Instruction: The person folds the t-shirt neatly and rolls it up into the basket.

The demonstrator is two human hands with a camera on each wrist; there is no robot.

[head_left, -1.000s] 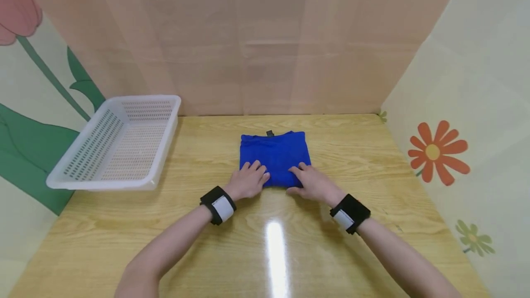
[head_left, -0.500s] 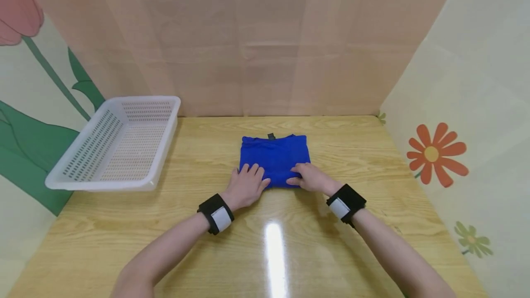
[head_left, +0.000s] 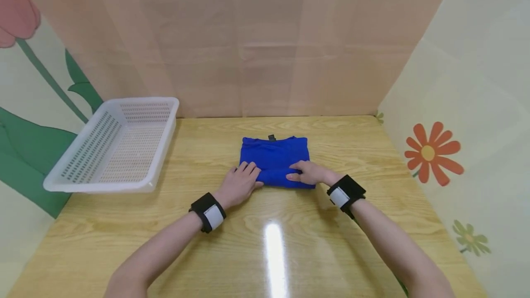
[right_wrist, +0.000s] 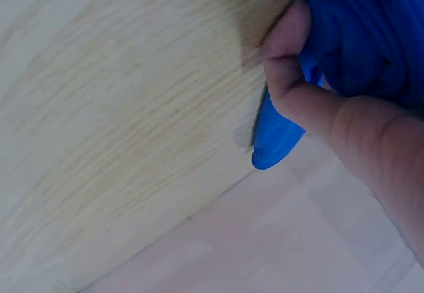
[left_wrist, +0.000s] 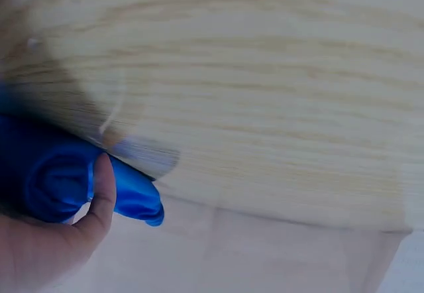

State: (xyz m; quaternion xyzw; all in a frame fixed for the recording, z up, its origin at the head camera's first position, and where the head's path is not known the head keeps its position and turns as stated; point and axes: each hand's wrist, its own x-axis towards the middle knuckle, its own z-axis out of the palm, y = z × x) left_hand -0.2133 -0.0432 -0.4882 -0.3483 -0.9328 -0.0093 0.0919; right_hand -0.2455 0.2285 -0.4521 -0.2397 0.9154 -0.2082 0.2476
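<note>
A folded blue garment [head_left: 273, 153] with a small dark tag at its far edge lies on the wooden table. Its near edge forms a thick roll, and the coiled end shows in both wrist views. My left hand [head_left: 239, 185] grips the left end of this roll, thumb on the near side and fingers over the top. At the right end, my right hand [head_left: 308, 172] pinches the roll between thumb and fingers. In the right wrist view, the bent thumb [right_wrist: 291, 74] presses against the blue coil [right_wrist: 364, 34]. Most fingers are hidden from the wrist views.
A white perforated plastic basket [head_left: 112, 146] stands at the left on the table [head_left: 215, 252]. Behind the table rises a pinkish covered wall [head_left: 265, 49]. Flower-printed panels [head_left: 455, 105] flank both sides. Each wrist wears a black band [head_left: 208, 212].
The garment's near edge has gone from flat to rolled. My left hand has shifted slightly left and towards me. My right thumb and fingers have closed in on the cloth.
</note>
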